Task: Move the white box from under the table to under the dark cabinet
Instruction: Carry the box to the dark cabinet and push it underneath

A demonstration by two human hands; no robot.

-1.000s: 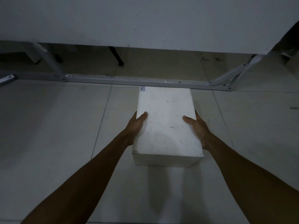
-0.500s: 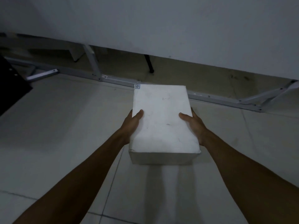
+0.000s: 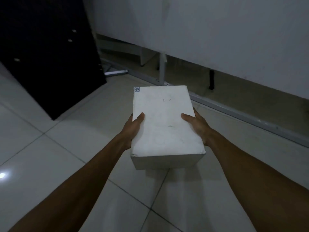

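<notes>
White box (image 3: 164, 121) clamped between left hand (image 3: 133, 127) and right hand (image 3: 198, 127), above tiled floor (image 3: 50, 156). Dark cabinet (image 3: 46, 52) far left of box, bench (image 3: 217, 30) behind. Small corner label (image 3: 137, 89) unreadable.

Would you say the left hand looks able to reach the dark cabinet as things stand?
Probably not yet. The left hand is busy gripping the white box with the right hand, and bare floor tiles separate it from the dark cabinet.
</notes>
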